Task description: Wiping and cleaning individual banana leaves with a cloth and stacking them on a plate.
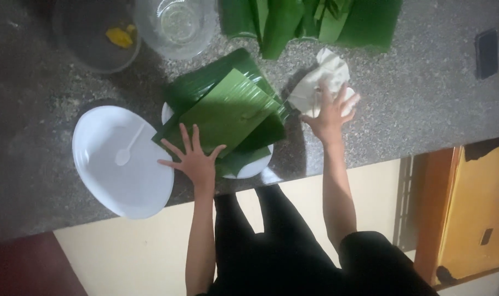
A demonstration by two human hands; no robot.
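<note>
— Your left hand sits closest to you, fingers spread and pressed flat on the near edge of the banana leaf stack. It grips nothing; it only pins the leaves down.

— And the leaves themselves?

— They lie in layers across a white plate near the bench edge, and they overhang the plate on the far side. You could tip that plate if you lean harder on the near side, since part of it seems close to the drop.

— What about your right hand?

— Open too, fingers fanned over the crumpled white cloth just right of the leaves. I judge it is touching the cloth, not closed on it. If you drag the cloth across, you might catch a leaf corner and tear it along the grain.

— Anything else nearby?

— To your left, an oval white dish with a white spoon touches the leaf stack's corner; a sliding leaf could nudge it. Farther off stand a clear glass bowl, a dark bowl with something yellow inside, more leaves, and a dark phone well apart on the right.
</note>
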